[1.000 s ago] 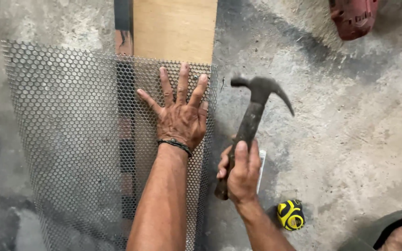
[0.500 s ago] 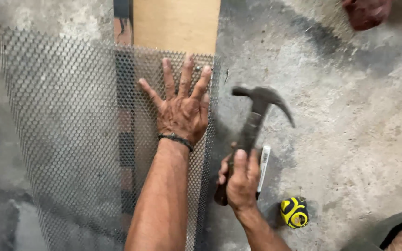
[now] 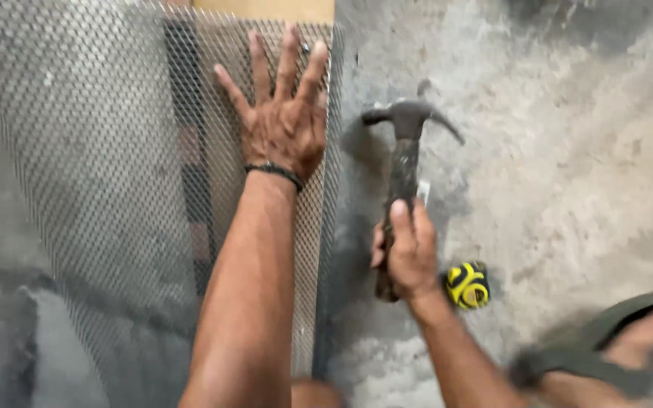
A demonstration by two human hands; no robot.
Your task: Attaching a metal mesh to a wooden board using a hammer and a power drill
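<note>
Hands: left hand spread flat on wire mesh, right hand gripping claw hammer nr tape measure.

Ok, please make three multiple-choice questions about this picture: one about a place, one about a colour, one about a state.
1. Where does the tape measure lie?
A. on the mesh
B. on the concrete floor beside the right hand
C. on the board

2. What colours is the tape measure?
A. yellow and black
B. red
C. blue and white

3. How is the left hand?
A. closed in a fist
B. gripping the hammer
C. flat, fingers spread, on the wire mesh

Answers: 1 B, it rests on bare floor near the wrist. 2 A, both colours show. 3 C, the palm presses the mesh.
</note>
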